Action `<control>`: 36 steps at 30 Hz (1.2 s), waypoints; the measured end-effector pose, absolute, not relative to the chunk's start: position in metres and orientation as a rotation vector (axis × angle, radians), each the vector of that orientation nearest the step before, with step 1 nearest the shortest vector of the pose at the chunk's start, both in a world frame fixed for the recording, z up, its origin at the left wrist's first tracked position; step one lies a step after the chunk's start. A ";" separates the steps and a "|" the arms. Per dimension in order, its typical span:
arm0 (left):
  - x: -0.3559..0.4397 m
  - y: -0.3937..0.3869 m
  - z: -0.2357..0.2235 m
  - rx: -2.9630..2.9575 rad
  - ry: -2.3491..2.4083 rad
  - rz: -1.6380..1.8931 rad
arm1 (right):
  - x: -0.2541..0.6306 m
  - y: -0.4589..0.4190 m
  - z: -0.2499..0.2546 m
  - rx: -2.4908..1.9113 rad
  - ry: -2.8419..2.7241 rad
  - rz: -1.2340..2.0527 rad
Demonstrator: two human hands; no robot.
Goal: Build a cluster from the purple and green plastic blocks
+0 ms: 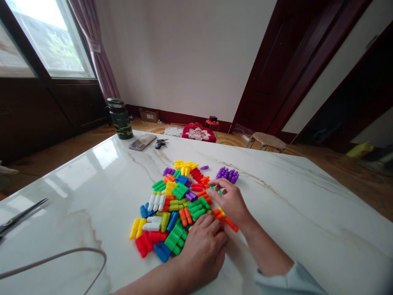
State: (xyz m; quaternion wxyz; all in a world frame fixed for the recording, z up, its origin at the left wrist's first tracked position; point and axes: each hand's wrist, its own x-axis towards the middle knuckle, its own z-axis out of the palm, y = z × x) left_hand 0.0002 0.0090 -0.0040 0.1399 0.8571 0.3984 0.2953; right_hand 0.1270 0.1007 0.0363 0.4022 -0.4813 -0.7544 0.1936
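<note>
A heap of coloured plastic building blocks [178, 200] lies in the middle of a white marble table [291, 213]. My left hand [204, 248] rests palm down on the heap's near right edge, fingers curled over blocks beside a green one [175, 237]. My right hand [230, 200] reaches in from the right, fingertips pinched on a small green piece [214, 188]. Orange blocks [227, 220] lie under its wrist. A purple block cluster [227, 174] sits just beyond it.
A phone [142, 141], keys [160, 143] and a camouflage flask [120, 119] stand at the table's far edge. Scissors [18, 217] and a grey cable [61, 258] lie at the left. Past the table are a red cushion [198, 132] and a small stool [266, 140].
</note>
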 end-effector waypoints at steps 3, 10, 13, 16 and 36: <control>0.002 0.010 -0.010 2.462 1.148 0.912 | 0.093 0.090 0.051 -1.234 -2.118 0.364; 0.003 0.011 -0.024 2.437 1.150 0.958 | 0.066 0.094 0.044 -1.380 -2.333 0.191; 0.002 0.010 -0.019 2.440 1.150 0.948 | 0.072 0.096 0.041 -1.292 -2.192 0.246; 0.001 0.010 -0.009 2.449 1.169 0.906 | 0.090 0.101 0.040 -1.171 -1.891 0.368; -0.001 0.008 0.003 2.452 1.178 0.815 | 0.200 0.145 -0.025 -1.484 -1.349 0.354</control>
